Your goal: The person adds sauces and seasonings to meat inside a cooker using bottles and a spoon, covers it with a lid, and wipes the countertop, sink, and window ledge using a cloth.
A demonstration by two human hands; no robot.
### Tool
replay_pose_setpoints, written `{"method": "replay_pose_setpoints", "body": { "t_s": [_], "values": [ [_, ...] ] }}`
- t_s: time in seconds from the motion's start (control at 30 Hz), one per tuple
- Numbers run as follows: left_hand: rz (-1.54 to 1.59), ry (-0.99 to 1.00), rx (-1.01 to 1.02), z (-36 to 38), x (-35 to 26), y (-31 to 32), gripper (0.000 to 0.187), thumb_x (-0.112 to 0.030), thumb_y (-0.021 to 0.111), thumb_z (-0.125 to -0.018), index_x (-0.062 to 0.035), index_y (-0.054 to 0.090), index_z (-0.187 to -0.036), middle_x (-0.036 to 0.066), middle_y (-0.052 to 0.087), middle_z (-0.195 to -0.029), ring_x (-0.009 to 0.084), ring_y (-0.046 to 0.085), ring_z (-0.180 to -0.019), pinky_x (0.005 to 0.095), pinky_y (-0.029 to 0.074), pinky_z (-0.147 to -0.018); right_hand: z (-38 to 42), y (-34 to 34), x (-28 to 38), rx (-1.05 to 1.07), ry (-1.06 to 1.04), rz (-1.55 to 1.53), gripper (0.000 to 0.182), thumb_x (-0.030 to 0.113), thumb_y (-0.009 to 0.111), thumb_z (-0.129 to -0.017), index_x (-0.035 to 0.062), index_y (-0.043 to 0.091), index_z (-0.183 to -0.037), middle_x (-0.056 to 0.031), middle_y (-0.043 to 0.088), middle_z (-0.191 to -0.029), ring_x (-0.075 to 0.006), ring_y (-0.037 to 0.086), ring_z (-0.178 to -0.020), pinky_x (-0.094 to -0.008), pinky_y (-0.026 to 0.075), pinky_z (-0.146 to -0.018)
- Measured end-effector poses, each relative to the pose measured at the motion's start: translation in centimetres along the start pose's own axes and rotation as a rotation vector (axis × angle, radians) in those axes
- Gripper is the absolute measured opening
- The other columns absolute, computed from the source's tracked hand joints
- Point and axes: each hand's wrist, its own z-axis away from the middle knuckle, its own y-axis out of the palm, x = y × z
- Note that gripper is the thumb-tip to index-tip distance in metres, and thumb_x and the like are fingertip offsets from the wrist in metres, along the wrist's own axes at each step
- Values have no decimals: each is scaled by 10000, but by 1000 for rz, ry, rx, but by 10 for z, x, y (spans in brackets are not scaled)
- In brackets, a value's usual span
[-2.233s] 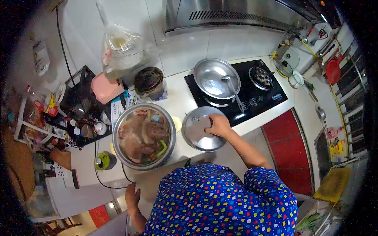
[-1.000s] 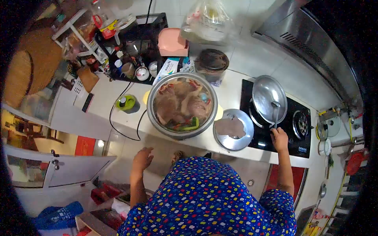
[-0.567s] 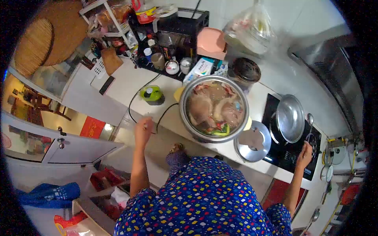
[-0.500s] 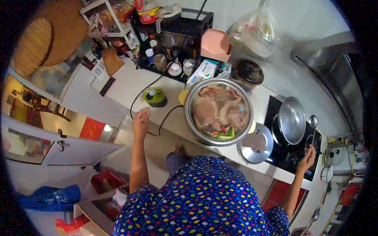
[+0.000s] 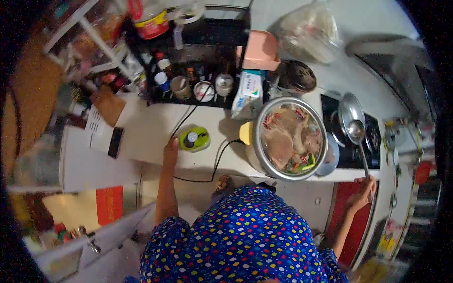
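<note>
My right hand is closed around the handle of a metal ladle, whose bowl is held up in front of the hob. My left hand is at the counter's front edge, beside a small container with a green lid. Its fingers are blurred and partly hidden; a black cord runs close to them. Between my hands stands an electric pot, filled with meat pieces in broth, with dried red chillies and green pepper pieces on top.
Behind the pot are a dark lidded jar, a pink box and a rack of seasoning jars. A metal pan stands on the hob. A round lid lies partly behind the pot. A phone lies at left.
The view has turned and shifted left, so the pot appears further right. My left hand has come close to the green-lidded container. The ladle has risen from beside the pan to in front of it.
</note>
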Motion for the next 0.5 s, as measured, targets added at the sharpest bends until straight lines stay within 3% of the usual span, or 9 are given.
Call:
{"method": "replay_pose_setpoints", "body": {
  "t_s": [0.07,0.13,0.17,0.23,0.33,0.37,0.47,0.5],
  "values": [
    [42,102,-28,17,8,24,434,-354,376,-950,-8,546,-1151,109,597,-1024,162,534,-965,313,428,-839,-6,-22,-7,60,-93,180,291,277,448,-946,19,576,-986,-63,562,-726,-148,547,-673,-303,468,-668],
    [435,-222,60,44,-50,22,418,-345,390,-943,-21,537,-1162,75,585,-969,139,522,-893,290,436,-757,3,-15,16,123,-143,110,284,272,453,-946,21,586,-958,-75,571,-731,-149,554,-659,-309,490,-637],
    [451,-215,80,53,-51,31,418,-345,390,-943,-21,537,-1162,75,585,-969,139,522,-893,290,436,-757,5,-16,17,119,-139,77,272,259,448,-947,21,574,-977,-70,569,-756,-146,550,-681,-302,482,-632],
    [391,-139,-171,73,-50,47,384,-324,393,-943,-35,535,-1152,34,573,-917,124,509,-811,265,423,-674,2,-17,14,136,-185,47,254,242,452,-944,20,563,-998,-69,566,-774,-143,548,-678,-289,481,-622],
    [502,-169,-208,84,-54,67,429,-383,454,-918,-26,516,-1148,36,537,-1022,126,483,-780,305,433,-737,-5,-6,18,169,-83,-28,259,239,454,-942,11,560,-1001,-75,566,-768,-148,550,-645,-291,482,-617],
    [511,-171,-196,83,-54,75,429,-383,454,-918,-26,516,-1148,36,537,-1022,126,483,-780,305,433,-737,-11,-3,16,190,-138,-9,259,237,464,-937,6,557,-1004,-81,567,-768,-154,554,-618,-291,485,-599],
    [767,-149,-252,80,-54,91,430,-399,460,-910,-27,532,-1114,58,548,-1085,162,500,-995,336,423,-836,-10,9,28,184,-138,52,251,230,467,-934,4,554,-1002,-82,563,-757,-157,557,-604,-294,491,-587],
    [716,-242,-303,82,-84,84,433,-400,464,-909,-15,546,-1090,70,558,-1089,180,499,-1054,345,412,-880,-9,7,26,228,-135,-23,241,222,468,-931,5,553,-997,-87,562,-767,-161,561,-600,-296,495,-567]
  ]
}}
